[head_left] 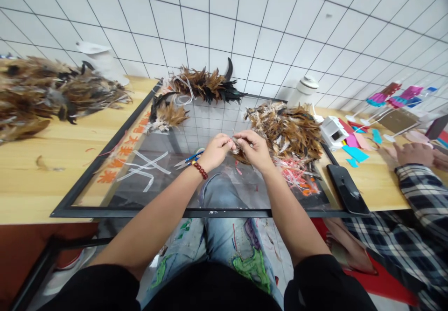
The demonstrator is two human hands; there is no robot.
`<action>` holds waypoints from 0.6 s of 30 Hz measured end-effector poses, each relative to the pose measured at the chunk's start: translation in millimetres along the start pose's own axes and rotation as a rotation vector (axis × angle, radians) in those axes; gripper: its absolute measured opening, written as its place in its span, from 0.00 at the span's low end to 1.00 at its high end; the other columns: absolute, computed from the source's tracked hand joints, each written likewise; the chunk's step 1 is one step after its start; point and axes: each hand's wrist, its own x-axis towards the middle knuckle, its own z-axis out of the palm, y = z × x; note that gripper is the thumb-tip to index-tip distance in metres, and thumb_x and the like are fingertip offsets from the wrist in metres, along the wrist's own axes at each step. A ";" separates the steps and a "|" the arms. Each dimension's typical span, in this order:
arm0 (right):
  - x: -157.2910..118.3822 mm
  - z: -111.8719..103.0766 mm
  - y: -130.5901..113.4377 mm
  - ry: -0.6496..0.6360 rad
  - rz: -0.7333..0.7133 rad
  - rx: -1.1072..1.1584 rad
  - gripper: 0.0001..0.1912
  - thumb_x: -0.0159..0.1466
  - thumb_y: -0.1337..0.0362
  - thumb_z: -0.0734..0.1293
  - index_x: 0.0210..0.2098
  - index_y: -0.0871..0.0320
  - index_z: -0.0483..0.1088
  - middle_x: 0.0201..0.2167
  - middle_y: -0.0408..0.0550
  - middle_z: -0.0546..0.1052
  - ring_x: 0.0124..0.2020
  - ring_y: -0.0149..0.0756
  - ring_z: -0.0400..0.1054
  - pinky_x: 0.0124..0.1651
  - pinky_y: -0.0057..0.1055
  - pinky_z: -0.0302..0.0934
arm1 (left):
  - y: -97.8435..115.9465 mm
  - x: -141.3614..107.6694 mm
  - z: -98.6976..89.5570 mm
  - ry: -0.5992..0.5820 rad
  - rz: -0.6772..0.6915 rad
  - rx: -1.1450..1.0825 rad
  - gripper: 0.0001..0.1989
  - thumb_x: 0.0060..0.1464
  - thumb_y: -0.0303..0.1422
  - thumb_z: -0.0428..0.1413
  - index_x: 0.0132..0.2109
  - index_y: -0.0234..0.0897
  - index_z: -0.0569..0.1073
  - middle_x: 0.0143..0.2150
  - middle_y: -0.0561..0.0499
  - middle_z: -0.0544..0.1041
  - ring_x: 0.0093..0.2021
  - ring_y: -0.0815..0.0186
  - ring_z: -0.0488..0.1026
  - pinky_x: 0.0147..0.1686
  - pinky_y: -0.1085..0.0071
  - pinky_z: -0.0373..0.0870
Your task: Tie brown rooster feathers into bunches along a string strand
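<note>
Over the framed glass panel, my left hand (217, 149) and my right hand (255, 148) meet fingertip to fingertip. Both pinch a small feather (235, 149), mostly hidden by the fingers; a bit of red shows beside it. Close by my left wrist, blue-handled scissors (189, 160) lie with blades apart. To the right of my right hand spreads a heap of brown and cream feathers (289, 129). Pink and white strands (294, 171) lie in front of that heap. Strips of clear tape (145, 166) are on the glass at the left.
Feather trim (206, 85) with white ribbon lies along the far edge. More feathers (59, 89) cover the table's left. At right are a phone (346, 187), a white device (332, 132), a white bottle (304, 90) and coloured paper. A co-worker's plaid sleeve (420, 183) is beyond.
</note>
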 end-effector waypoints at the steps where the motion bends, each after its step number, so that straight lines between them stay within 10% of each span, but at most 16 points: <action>1: -0.9 1.0 -0.3 -0.023 -0.008 -0.009 0.11 0.63 0.63 0.61 0.41 0.54 0.74 0.40 0.48 0.76 0.43 0.35 0.70 0.49 0.36 0.63 | -0.1 0.1 0.1 -0.004 0.002 0.003 0.11 0.53 0.30 0.50 0.26 0.35 0.73 0.34 0.48 0.70 0.40 0.64 0.68 0.47 0.65 0.64; 18: -9.9 7.5 -13.2 -0.108 -0.046 -0.380 0.05 0.63 0.69 0.58 0.35 0.57 0.65 0.34 0.49 0.72 0.38 0.36 0.67 0.43 0.33 0.61 | 14.8 -17.7 -4.1 -0.012 0.176 0.545 0.11 0.59 0.29 0.45 0.33 0.37 0.71 0.45 0.47 0.69 0.38 0.65 0.69 0.36 0.69 0.65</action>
